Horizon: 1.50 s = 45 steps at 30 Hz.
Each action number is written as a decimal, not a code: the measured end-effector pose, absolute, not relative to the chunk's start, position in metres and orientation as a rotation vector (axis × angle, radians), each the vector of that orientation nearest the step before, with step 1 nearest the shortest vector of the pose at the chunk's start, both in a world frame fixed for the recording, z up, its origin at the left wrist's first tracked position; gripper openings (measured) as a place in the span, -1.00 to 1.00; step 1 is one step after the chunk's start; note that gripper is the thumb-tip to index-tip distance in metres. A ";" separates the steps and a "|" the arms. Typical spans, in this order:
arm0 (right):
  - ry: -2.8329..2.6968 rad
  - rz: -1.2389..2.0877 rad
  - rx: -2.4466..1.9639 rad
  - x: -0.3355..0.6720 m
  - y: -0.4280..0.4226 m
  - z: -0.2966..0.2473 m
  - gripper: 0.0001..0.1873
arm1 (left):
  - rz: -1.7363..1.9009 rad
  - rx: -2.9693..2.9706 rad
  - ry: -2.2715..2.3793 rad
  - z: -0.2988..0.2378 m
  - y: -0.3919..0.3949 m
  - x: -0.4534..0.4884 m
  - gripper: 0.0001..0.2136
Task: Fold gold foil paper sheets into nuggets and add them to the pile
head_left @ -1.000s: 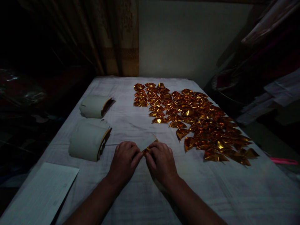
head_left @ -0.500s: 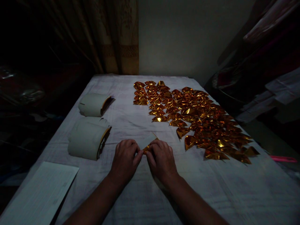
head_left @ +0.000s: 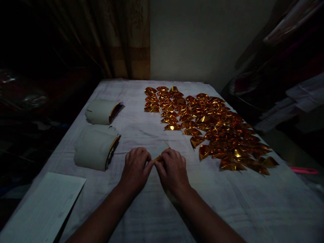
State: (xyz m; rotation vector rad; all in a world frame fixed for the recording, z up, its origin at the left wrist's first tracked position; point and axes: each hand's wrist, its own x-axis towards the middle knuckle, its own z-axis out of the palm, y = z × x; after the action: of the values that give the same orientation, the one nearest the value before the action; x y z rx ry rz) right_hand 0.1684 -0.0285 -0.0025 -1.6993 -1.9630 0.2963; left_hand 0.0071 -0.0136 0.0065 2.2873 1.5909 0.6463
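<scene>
Between my two hands is a sheet of gold foil paper [head_left: 158, 158], mostly covered by my fingers, with a pale part and a thin edge showing beyond them. My left hand [head_left: 137, 166] pinches its left side between thumb and fingers. On the other side my right hand [head_left: 174, 168] is closed on it, the thumb tips almost meeting. To the right and beyond lie many folded gold foil pieces [head_left: 202, 119] in loose rows. Two curved stacks of paper, a nearer stack [head_left: 95, 148] and a farther stack [head_left: 101, 111], rest left of my hands, pale side up.
A white printed sheet or pad [head_left: 47, 206] lies at the table's front left. Checked pale cloth [head_left: 217, 209] covers the table. Behind it are a wall [head_left: 197, 44] and a curtain [head_left: 121, 44]. A pink object [head_left: 303, 170] sits past the right edge.
Both hands keep their grip on the foil paper and have barely shifted. Slightly less gold shows between them. The whole view has moved a little.
</scene>
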 end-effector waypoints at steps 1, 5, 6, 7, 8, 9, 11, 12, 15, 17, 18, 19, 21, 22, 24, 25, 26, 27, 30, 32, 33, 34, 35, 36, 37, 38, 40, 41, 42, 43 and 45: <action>-1.955 0.311 -1.697 0.168 -0.029 -0.002 -0.93 | 0.644 2.286 1.583 0.007 -0.013 0.007 -0.91; -1.944 0.399 -1.641 0.172 -0.030 0.001 -0.92 | 0.641 2.273 1.566 0.009 -0.013 0.006 -0.93; -1.946 0.419 -1.629 0.174 -0.030 0.001 -0.91 | 0.638 2.269 1.562 0.009 -0.012 0.005 -0.93; -1.949 0.435 -1.619 0.176 -0.030 0.001 -0.89 | 0.634 2.264 1.557 0.009 -0.012 0.004 -0.94; -1.953 0.450 -1.608 0.179 -0.029 0.002 -0.87 | 0.626 2.260 1.550 0.009 -0.012 0.003 -0.94; -1.956 0.462 -1.595 0.181 -0.029 0.002 -0.86 | 0.618 2.255 1.543 0.009 -0.011 0.003 -0.93; -1.960 0.481 -1.568 0.184 -0.028 0.002 -0.85 | 0.604 2.245 1.537 0.009 -0.010 0.001 -0.93; -1.961 0.487 -1.559 0.184 -0.027 0.002 -0.84 | 0.600 2.241 1.535 0.009 -0.010 0.000 -0.93; -1.956 0.479 -1.564 0.184 -0.027 0.003 -0.84 | 0.599 2.226 1.532 0.009 -0.009 -0.001 -0.90; -1.946 0.466 -1.578 0.182 -0.027 0.003 -0.83 | 0.604 2.219 1.548 0.009 -0.010 0.000 -0.90; -1.941 0.464 -1.584 0.181 -0.027 0.003 -0.83 | 0.612 2.218 1.566 0.009 -0.010 0.002 -0.90; -1.936 0.466 -1.589 0.180 -0.027 0.003 -0.84 | 0.624 2.220 1.588 0.009 -0.011 0.004 -0.92; -1.927 0.473 -1.594 0.178 -0.027 0.002 -0.85 | 0.649 2.229 1.626 0.009 -0.013 0.008 -0.93; -1.925 0.471 -1.594 0.178 -0.027 0.002 -0.85 | 0.652 2.231 1.638 0.009 -0.015 0.009 -0.92; -1.924 0.461 -1.595 0.178 -0.027 0.001 -0.85 | 0.637 2.224 1.655 0.008 -0.016 0.011 -0.91; -1.927 0.458 -1.597 0.178 -0.027 0.002 -0.85 | 0.623 2.217 1.664 0.007 -0.016 0.011 -0.91; -1.935 0.459 -1.600 0.179 -0.026 0.002 -0.85 | 0.609 2.210 1.672 0.007 -0.016 0.011 -0.93; -1.946 0.464 -1.603 0.179 -0.026 0.002 -0.85 | 0.598 2.203 1.678 0.007 -0.015 0.010 -0.94; -1.979 0.479 -1.597 0.181 -0.025 0.004 -0.85 | 0.568 2.181 1.671 0.008 -0.012 0.007 -0.94; -1.982 0.471 -1.596 0.183 -0.025 0.004 -0.86 | 0.556 2.180 1.669 0.011 -0.012 0.007 -0.90; -1.976 0.460 -1.598 0.183 -0.025 0.003 -0.86 | 0.557 2.196 1.669 0.012 -0.013 0.008 -0.88; -1.968 0.442 -1.600 0.183 -0.025 0.002 -0.87 | 0.567 2.223 1.671 0.014 -0.015 0.009 -0.87; -1.956 0.417 -1.602 0.183 -0.026 0.001 -0.88 | 0.587 2.262 1.674 0.015 -0.017 0.011 -0.85; -1.943 0.388 -1.603 0.184 -0.026 -0.001 -0.89 | 0.614 2.311 1.672 0.016 -0.020 0.013 -0.83; -1.931 0.359 -1.606 0.184 -0.027 -0.002 -0.89 | 0.640 2.365 1.664 0.017 -0.024 0.015 -0.82; -1.922 0.330 -1.610 0.184 -0.027 -0.004 -0.88 | 0.663 2.419 1.650 0.018 -0.027 0.018 -0.80; -1.919 0.291 -1.622 0.184 -0.027 -0.007 -0.84 | 0.671 2.513 1.599 0.017 -0.035 0.022 -0.78; -1.922 0.283 -1.625 0.184 -0.028 -0.008 -0.84 | 0.658 2.545 1.569 0.016 -0.038 0.023 -0.77; -1.925 0.276 -1.625 0.184 -0.028 -0.009 -0.84 | 0.643 2.565 1.547 0.015 -0.040 0.025 -0.76; -1.927 0.271 -1.621 0.184 -0.028 -0.010 -0.84 | 0.630 2.579 1.532 0.014 -0.043 0.025 -0.75; -1.938 0.261 -1.595 0.186 -0.028 -0.011 -0.85 | 0.612 2.603 1.517 0.011 -0.046 0.026 -0.72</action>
State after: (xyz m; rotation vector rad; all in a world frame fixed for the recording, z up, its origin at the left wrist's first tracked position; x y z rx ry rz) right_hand 0.1859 -0.0278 -0.0105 -1.5953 -1.9376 0.2612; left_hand 0.0261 -0.0457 0.0106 2.6026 1.5173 0.6124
